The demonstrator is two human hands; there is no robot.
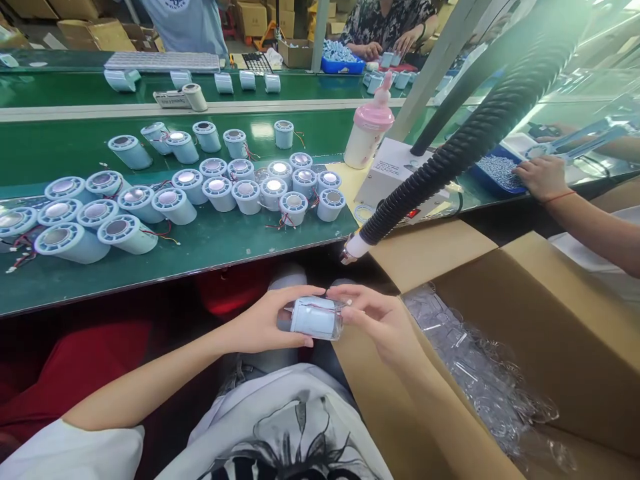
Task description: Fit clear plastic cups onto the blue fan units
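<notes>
Over my lap, a light blue cylinder (pixel 314 317) sits within a clear plastic casing, lying sideways between my hands. My left hand (pixel 270 321) wraps round its left end, thumb and fingers on opposite sides. At the other end, the fingers of my right hand (pixel 373 317) grip the clear rim. A thin dark wire runs along the cylinder's side. Just above hangs the nozzle (pixel 354 248) of a black ribbed hose (pixel 450 147). To the right, an open cardboard box (pixel 565 333) holds many clear plastic casings (pixel 475 373).
Many light blue cylinders (pixel 175 205) with wires stand on the green bench (pixel 210 267). A pink-lidded bottle (pixel 369 127) and a white machine (pixel 390 177) stand near the hose. A co-worker's hand (pixel 543 177) reaches a blue tray (pixel 500 175) at right. Other people sit across the bench.
</notes>
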